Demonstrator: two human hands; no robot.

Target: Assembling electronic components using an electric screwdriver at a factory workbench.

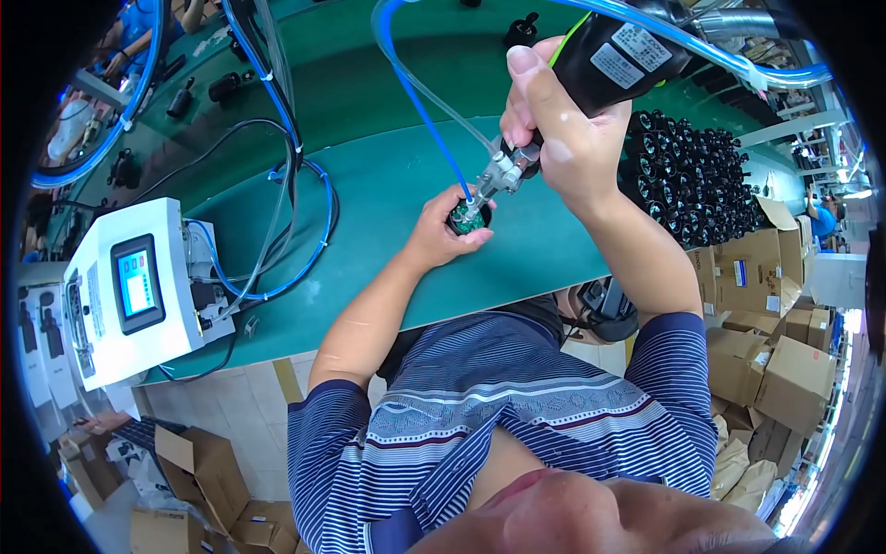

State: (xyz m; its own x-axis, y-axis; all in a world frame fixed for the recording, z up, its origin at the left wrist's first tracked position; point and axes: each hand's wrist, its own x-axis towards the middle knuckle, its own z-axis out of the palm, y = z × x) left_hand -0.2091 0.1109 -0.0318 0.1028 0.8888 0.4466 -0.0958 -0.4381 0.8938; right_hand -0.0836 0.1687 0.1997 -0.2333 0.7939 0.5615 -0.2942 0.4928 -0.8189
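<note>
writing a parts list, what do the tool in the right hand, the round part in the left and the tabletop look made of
Tool: body probably moulded plastic, smooth black with a soft sheen; silvery, glinting nozzle end suggests metal.
Round part: black rim, perhaps plastic; green inside, material unclear.
Tabletop: even green, faint sheen; rubber mat or laminate possible.

Free tabletop [378,194] btw coiled blue hose [329,222] & L hand [446,228]; white box w/ screen [138,286] blocks L, massed blk parts [688,175] block R, hanging blue tube [427,120] obstructs abv.
</note>
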